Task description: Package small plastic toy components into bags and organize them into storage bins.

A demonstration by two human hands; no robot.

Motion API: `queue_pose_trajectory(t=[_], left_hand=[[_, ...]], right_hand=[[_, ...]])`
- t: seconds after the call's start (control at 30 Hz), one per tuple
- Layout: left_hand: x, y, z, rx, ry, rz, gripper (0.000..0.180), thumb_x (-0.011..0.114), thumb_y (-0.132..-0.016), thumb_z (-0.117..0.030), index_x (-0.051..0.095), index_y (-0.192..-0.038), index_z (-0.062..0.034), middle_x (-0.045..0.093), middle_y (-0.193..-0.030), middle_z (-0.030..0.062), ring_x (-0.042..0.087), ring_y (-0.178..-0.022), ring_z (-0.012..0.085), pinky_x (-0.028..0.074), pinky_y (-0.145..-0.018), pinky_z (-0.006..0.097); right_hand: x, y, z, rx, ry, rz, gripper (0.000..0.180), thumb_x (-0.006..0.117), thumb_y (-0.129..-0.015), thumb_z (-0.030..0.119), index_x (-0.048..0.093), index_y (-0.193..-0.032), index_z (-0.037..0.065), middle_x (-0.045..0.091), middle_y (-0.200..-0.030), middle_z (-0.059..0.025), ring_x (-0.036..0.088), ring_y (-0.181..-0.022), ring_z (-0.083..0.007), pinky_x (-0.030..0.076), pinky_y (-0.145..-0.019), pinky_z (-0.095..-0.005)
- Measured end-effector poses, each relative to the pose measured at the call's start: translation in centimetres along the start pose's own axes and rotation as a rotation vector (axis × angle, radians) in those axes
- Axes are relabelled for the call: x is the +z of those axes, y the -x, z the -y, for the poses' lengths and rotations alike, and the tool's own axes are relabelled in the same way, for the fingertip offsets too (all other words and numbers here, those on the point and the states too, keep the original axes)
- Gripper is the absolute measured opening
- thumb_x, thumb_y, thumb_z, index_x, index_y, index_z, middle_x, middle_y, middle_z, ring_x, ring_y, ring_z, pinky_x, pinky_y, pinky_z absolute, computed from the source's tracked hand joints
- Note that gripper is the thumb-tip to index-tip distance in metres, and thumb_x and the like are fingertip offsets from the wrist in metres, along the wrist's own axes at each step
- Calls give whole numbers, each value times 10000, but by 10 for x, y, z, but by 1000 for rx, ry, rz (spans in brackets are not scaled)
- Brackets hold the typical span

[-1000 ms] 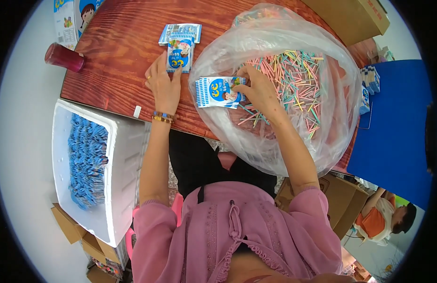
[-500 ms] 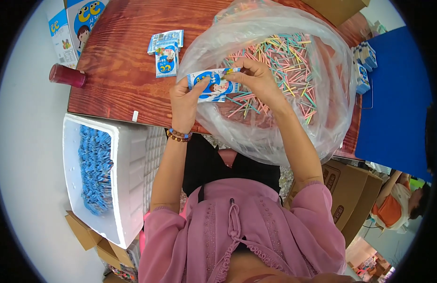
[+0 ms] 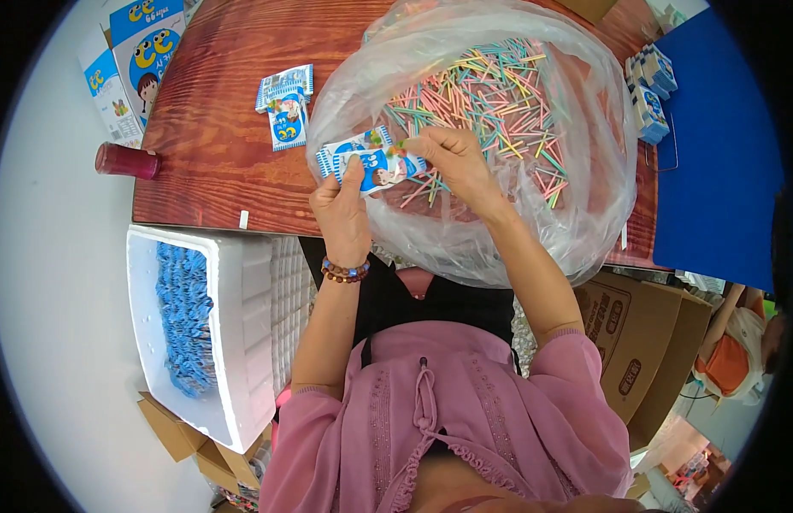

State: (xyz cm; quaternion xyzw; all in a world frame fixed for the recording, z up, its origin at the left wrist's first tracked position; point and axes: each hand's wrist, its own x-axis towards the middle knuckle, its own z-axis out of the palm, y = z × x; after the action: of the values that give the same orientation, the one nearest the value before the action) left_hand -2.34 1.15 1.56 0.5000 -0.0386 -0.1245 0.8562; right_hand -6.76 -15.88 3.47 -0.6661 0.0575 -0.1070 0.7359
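Observation:
My left hand is closed on small blue-and-white candy packets, its thumb lying over their front. At least two overlap, fanned slightly apart. The fingers of my right hand pinch the right end of the front packet. Both hands are over the near left rim of a large clear plastic bag. Inside the bag lie many thin pink, yellow and turquoise candy sticks. More packets of the same kind lie on the table, left of the bag.
A dark red jar is at the left edge of the wooden table. Below stands a white foam box packed with blue packets. Stacked packets sit at the right by a blue panel. Cardboard boxes and another person are lower right.
The packets in my hands have spread from a neat stack into a fan, and the left hand has turned a little. The whole view has shifted slightly.

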Motion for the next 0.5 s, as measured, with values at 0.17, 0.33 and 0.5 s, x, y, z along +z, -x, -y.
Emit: queue_pose_trajectory(t=[0.17,0.33,0.5], left_hand=[[-2,2,3,-86,165,-98,94,607,-942,-120,652,-965,-41,676,-913,28,632,-754,96,467,-589,259],[0,1,5,-145,231,-70,123,591,-959,-165,655,-960,-59,677,-917,16,613,-771,80,445,-596,250],[-3,2,2,-123,201,-76,158,582,-967,-201,659,-950,-63,680,-921,14,604,-769,76,432,-602,248]], right_hand=[[-15,6,12,-225,5,72,186,663,-849,131,624,-1005,37,586,-1085,-60,535,-985,-140,426,-873,-290],[-3,9,14,-300,326,167,366,783,-698,107,637,-1033,95,511,-1269,-92,452,-1229,-242,350,-1022,-367],[-3,6,10,-327,134,8,361,804,-681,118,640,-1003,104,493,-1286,-89,428,-1244,-241,358,-1012,-363]])
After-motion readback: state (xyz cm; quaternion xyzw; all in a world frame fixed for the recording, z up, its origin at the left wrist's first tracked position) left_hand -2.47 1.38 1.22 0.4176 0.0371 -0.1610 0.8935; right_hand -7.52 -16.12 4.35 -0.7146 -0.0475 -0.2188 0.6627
